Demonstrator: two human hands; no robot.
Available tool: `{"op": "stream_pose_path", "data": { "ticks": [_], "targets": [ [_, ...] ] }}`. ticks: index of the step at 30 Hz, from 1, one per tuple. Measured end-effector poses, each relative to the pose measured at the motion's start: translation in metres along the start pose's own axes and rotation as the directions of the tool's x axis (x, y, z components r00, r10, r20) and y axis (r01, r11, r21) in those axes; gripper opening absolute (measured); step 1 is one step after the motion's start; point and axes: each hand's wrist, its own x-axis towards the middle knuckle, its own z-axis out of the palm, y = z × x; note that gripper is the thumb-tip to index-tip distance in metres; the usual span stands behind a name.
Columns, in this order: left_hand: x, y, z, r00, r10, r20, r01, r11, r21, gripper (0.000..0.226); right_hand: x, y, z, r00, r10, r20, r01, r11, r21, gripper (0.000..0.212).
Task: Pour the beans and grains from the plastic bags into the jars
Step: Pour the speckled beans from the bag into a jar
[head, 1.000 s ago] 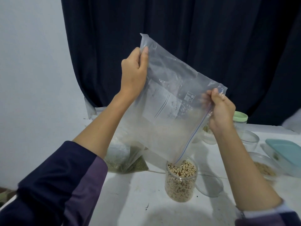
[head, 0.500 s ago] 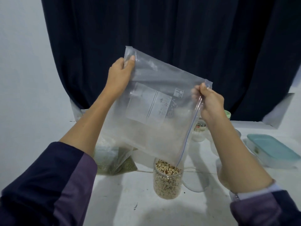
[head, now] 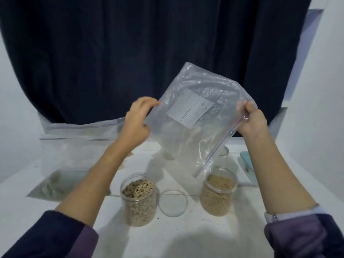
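Observation:
An empty clear zip bag point(head: 193, 131) with a white label hangs above the table between my hands. My right hand point(head: 249, 118) pinches its upper right corner at the zip strip. My left hand point(head: 136, 118) has curled fingers around the bag's left edge. The bag's lower corner dangles just left of a clear jar point(head: 218, 194) full of light brown grains. A second open jar point(head: 138, 200), filled with mixed pale beans, stands below my left forearm.
A clear round lid point(head: 173, 202) lies between the two jars. A bag of green beans point(head: 54, 183) lies at the left, with more zip bags point(head: 80, 131) behind it. A teal-lidded box point(head: 248, 164) and another jar point(head: 223, 150) sit at the right rear.
The bag has come down and shifted right, away from the bean jar's mouth. My left hand slid from the bag's top corner to its side edge. The view tilted down.

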Motion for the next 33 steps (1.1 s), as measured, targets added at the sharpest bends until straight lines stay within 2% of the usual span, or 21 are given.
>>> {"op": "stream_pose_path", "data": {
  "ticks": [2,4,6,8,10,12,14,16,18,19,21,23,25,27,28,31,33],
  "targets": [
    [-0.011,0.021,0.032,0.983,0.063,0.170,-0.069,0.997,0.030,0.083,0.017,-0.016,-0.016,0.998,0.007,-0.066,-0.006,1.000,0.021,0.009],
    [-0.022,0.045,0.065,0.929,0.086,0.361,-0.119,0.991,0.069,0.096,0.030,-0.030,-0.030,0.986,0.038,-0.163,-0.034,0.999,0.027,0.003],
    [-0.027,0.065,0.098,0.897,0.055,0.439,-0.105,0.990,0.090,0.102,0.034,-0.043,-0.040,0.981,0.066,-0.182,-0.048,0.994,0.101,0.011],
    [-0.025,0.083,0.125,0.920,0.042,0.389,-0.043,0.999,-0.005,0.092,0.030,-0.055,-0.048,0.982,0.074,-0.176,-0.047,0.987,0.155,0.020],
    [-0.018,0.100,0.142,0.973,0.009,0.232,0.041,0.977,-0.210,0.059,0.024,-0.068,-0.056,0.980,0.051,-0.193,-0.033,0.995,0.091,0.020],
    [-0.010,0.116,0.150,0.988,-0.112,0.105,0.145,0.900,-0.412,0.025,0.020,-0.082,-0.065,0.980,-0.042,-0.192,0.035,0.999,-0.040,0.012],
    [-0.002,0.132,0.152,0.954,-0.276,0.116,0.293,0.776,-0.559,0.025,0.016,-0.097,-0.072,0.975,-0.152,-0.164,0.139,0.986,-0.088,0.002],
    [0.004,0.145,0.154,0.903,-0.390,0.180,0.408,0.650,-0.641,0.025,0.011,-0.112,-0.077,0.956,-0.280,-0.090,0.261,0.949,-0.179,0.010],
    [0.010,0.156,0.154,0.867,-0.457,0.199,0.457,0.569,-0.684,0.027,0.003,-0.126,-0.079,0.911,-0.411,0.036,0.396,0.846,-0.358,0.020],
    [0.013,0.159,0.154,0.851,-0.490,0.191,0.466,0.534,-0.706,0.028,-0.001,-0.132,-0.080,0.873,-0.474,0.114,0.467,0.747,-0.474,0.024],
    [0.020,0.162,0.154,0.811,-0.555,0.184,0.495,0.483,-0.722,0.031,-0.002,-0.140,-0.084,0.773,-0.578,0.261,0.575,0.467,-0.672,0.028],
    [0.025,0.166,0.157,0.775,-0.582,0.246,0.552,0.433,-0.713,0.029,0.001,-0.146,-0.090,0.679,-0.645,0.351,0.620,0.247,-0.745,0.028],
    [0.025,0.171,0.160,0.739,-0.585,0.335,0.621,0.398,-0.676,0.026,0.002,-0.151,-0.094,0.633,-0.663,0.400,0.621,0.127,-0.773,0.030],
    [0.021,0.176,0.165,0.700,-0.593,0.399,0.681,0.387,-0.621,0.024,0.005,-0.154,-0.100,0.639,-0.653,0.407,0.541,0.005,-0.841,0.035],
    [0.019,0.176,0.169,0.687,-0.613,0.390,0.699,0.413,-0.583,0.021,0.009,-0.154,-0.106,0.663,-0.636,0.394,0.482,-0.039,-0.875,0.036],
    [0.007,0.172,0.181,0.679,-0.690,0.253,0.716,0.545,-0.436,0.009,0.018,-0.144,-0.134,0.750,-0.580,0.319,0.315,-0.113,-0.943,0.035],
    [-0.006,0.173,0.192,0.721,-0.669,0.180,0.684,0.646,-0.338,0.023,0.025,-0.132,-0.158,0.807,-0.538,0.242,0.213,-0.117,-0.970,0.037]
  ]
}}
